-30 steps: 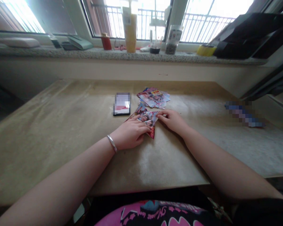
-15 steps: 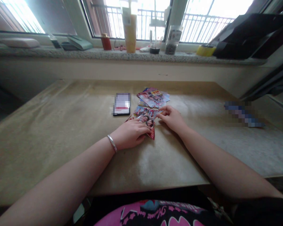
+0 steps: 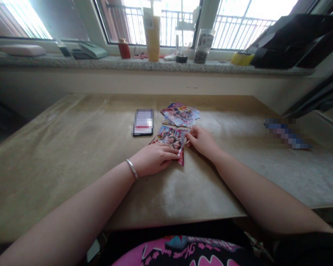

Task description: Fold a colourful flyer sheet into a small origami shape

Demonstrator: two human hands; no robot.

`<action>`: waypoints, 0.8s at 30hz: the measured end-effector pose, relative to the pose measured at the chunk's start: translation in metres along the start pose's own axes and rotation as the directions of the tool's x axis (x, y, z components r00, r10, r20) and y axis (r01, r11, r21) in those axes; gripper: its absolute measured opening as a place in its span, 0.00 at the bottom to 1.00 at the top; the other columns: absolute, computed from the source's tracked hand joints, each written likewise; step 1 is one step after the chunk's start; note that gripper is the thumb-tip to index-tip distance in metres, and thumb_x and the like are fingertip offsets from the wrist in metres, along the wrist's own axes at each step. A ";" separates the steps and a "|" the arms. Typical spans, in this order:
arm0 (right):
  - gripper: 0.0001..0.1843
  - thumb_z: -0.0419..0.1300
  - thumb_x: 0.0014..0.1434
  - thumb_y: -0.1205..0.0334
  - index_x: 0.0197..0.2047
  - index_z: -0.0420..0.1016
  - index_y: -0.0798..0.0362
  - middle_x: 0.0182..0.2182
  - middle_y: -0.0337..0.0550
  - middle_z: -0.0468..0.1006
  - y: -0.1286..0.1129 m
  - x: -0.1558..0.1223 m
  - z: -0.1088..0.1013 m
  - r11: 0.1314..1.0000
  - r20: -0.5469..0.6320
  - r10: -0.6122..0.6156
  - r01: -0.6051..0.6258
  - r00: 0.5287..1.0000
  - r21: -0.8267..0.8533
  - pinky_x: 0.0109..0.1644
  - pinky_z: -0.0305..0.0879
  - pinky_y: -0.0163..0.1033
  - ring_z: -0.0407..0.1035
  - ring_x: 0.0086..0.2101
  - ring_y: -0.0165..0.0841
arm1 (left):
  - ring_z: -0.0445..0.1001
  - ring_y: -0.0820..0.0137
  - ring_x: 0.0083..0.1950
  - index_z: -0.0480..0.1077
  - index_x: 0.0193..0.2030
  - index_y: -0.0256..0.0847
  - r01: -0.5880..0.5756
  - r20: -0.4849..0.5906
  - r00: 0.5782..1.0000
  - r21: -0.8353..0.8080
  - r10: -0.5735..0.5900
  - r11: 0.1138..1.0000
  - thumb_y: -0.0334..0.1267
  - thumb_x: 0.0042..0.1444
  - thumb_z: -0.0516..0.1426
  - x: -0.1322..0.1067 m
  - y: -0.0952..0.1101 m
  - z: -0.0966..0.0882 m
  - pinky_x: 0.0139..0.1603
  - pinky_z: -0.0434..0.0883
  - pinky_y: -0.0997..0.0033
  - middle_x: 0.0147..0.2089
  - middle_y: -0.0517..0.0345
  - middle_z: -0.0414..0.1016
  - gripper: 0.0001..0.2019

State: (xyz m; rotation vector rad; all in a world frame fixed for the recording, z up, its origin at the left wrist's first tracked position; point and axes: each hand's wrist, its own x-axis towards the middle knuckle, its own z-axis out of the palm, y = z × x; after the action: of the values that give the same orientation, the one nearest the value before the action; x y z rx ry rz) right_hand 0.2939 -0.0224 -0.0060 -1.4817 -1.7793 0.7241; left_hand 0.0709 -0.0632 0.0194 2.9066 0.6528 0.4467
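A folded piece of colourful printed paper (image 3: 170, 138) lies on the wooden table (image 3: 72, 147) in front of me. My left hand (image 3: 152, 159), with a silver bracelet on its wrist, rests flat on the paper's near left part, fingers stretched out. My right hand (image 3: 201, 140) pinches the paper's right edge between thumb and fingers. Just behind lies a small pile of similar printed sheets (image 3: 180, 113).
A phone (image 3: 143, 123) lies left of the pile. A blurred blue object (image 3: 287, 135) sits at the table's right. The stone windowsill (image 3: 144, 64) behind carries a yellow bottle (image 3: 153, 35), jars, a red can and a black bag (image 3: 294, 40).
My right hand slid back from the paper's middle to its right edge and closed into a pinch. The left hand crept slightly forward over the paper.
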 end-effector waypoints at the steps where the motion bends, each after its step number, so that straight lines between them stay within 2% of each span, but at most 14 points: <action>1: 0.07 0.57 0.58 0.60 0.31 0.61 0.50 0.22 0.36 0.76 -0.001 -0.001 0.000 1.000 -0.008 -0.014 0.014 1.000 -0.012 0.28 0.63 0.35 0.72 0.23 0.32 | 0.71 0.67 0.56 0.72 0.53 0.44 0.005 0.003 1.000 -0.004 -0.005 1.000 0.31 0.62 0.50 0.000 0.000 0.000 0.59 0.69 0.63 0.54 0.58 0.75 0.16; 4: 0.05 0.58 0.58 0.62 0.38 0.65 0.50 0.23 0.35 0.77 -0.005 -0.004 -0.002 0.998 -0.017 -0.057 0.057 0.998 0.004 0.30 0.65 0.36 0.73 0.24 0.31 | 0.71 0.66 0.57 0.71 0.54 0.44 0.043 0.016 0.999 0.000 -0.043 0.999 0.32 0.62 0.50 -0.001 0.000 0.002 0.60 0.68 0.61 0.56 0.56 0.73 0.17; 9: 0.20 0.62 0.53 0.64 0.50 0.68 0.50 0.24 0.35 0.77 -0.010 -0.007 -0.005 0.998 0.000 -0.065 0.065 0.998 0.023 0.33 0.66 0.36 0.72 0.26 0.31 | 0.72 0.65 0.56 0.71 0.53 0.42 0.100 0.024 0.995 0.014 -0.100 0.995 0.32 0.60 0.52 -0.001 0.001 0.002 0.59 0.69 0.61 0.56 0.55 0.74 0.16; 14: 0.22 0.64 0.48 0.62 0.47 0.65 0.52 0.21 0.31 0.72 -0.007 -0.005 -0.001 0.975 0.040 0.004 -0.013 0.999 0.224 0.28 0.63 0.34 0.68 0.22 0.28 | 0.71 0.64 0.57 0.71 0.53 0.42 0.071 0.021 0.997 0.067 -0.073 0.995 0.33 0.60 0.52 -0.001 0.002 0.002 0.60 0.68 0.59 0.57 0.55 0.73 0.16; 17: 0.21 0.63 0.47 0.61 0.45 0.64 0.51 0.20 0.30 0.71 -0.006 -0.004 0.002 0.960 0.060 0.007 -0.023 0.998 0.279 0.26 0.61 0.33 0.67 0.21 0.27 | 0.71 0.62 0.57 0.72 0.53 0.42 0.083 0.011 0.996 0.105 -0.085 0.991 0.34 0.60 0.53 0.001 0.005 0.001 0.60 0.68 0.58 0.59 0.54 0.71 0.15; 24: 0.17 0.60 0.49 0.64 0.42 0.59 0.50 0.23 0.30 0.68 -0.014 -0.011 0.005 0.991 -0.044 -0.114 0.116 0.993 0.069 0.29 0.62 0.34 0.67 0.24 0.28 | 0.68 0.60 0.59 0.69 0.56 0.36 0.132 0.033 0.990 0.131 -0.138 0.982 0.35 0.57 0.56 0.004 0.011 0.001 0.64 0.64 0.56 0.58 0.51 0.71 0.19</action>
State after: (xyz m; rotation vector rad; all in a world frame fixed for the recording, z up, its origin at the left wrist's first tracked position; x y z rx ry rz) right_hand 0.2831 -0.0361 0.0003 -1.3260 -1.7743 0.6880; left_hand 0.0794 -0.0711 0.0215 2.9567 0.8975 0.3383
